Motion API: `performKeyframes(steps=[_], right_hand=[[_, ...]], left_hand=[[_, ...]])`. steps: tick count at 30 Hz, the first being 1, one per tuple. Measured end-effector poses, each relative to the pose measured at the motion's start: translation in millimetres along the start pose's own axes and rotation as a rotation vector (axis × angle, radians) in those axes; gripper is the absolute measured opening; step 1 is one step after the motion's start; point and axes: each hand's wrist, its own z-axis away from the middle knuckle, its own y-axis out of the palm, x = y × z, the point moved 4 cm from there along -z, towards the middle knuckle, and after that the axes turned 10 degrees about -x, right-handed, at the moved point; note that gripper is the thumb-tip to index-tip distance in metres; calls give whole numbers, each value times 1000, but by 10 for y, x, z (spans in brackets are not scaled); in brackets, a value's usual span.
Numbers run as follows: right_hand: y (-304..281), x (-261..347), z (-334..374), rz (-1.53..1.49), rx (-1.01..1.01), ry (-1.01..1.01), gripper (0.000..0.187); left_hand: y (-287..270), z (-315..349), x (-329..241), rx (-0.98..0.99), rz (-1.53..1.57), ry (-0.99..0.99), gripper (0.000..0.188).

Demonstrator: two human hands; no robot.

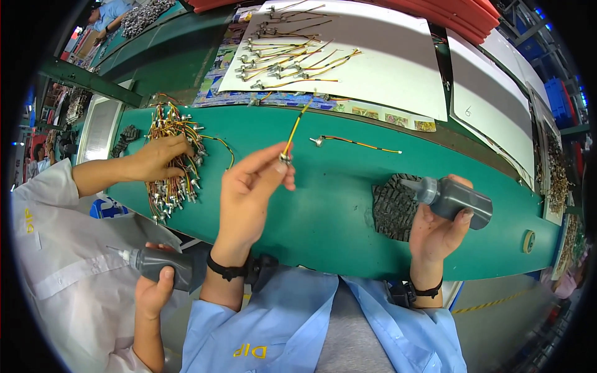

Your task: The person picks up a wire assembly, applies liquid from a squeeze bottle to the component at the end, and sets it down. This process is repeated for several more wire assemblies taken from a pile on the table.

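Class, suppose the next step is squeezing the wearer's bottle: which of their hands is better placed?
Right, most likely: the right hand grips the dark bottle, its nozzle pointing left, while the left hand is pinching a wired component.

The left hand (250, 186) covers part of the metal end of the wired component (295, 130). The right hand (436, 233) hides part of the dark bottle (463, 202) and one side of the black mat (390, 210). The white-clad co-worker (74, 267) is cut off by the dark rim, red trays (441, 13) by the top edge; heaped parts (555, 166) at far right are too small to identify
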Motion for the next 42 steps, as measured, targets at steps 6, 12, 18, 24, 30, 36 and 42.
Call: performKeyframes(steps=[6, 12, 18, 24, 30, 36, 42], right_hand=[[-99, -45, -59, 17, -25, -24, 54], [-137, -134, -72, 23, -11, 6, 50], [-155, -190, -62, -13, -36, 23, 50], [-169, -206, -49, -19, -90, 4, 51], [-164, -233, -24, 2, -139, -6, 52], [-141, -246, -20, 27, -169, 0, 51], [-204, -272, -30, 56, -136, 36, 56]], left_hand=[[-317, -187, 28, -122, -157, 94, 27], [-590, -45, 195, -184, -469, 85, 23], [-589, 212, 248, -231, -921, 436, 19], [-691, 358, 365, -433, -977, 391, 13], [-707, 395, 383, -460, -1127, 541, 10], [-716, 407, 366, -456, -1164, 563, 11], [-711, 445, 392, -422, -1136, 568, 11]])
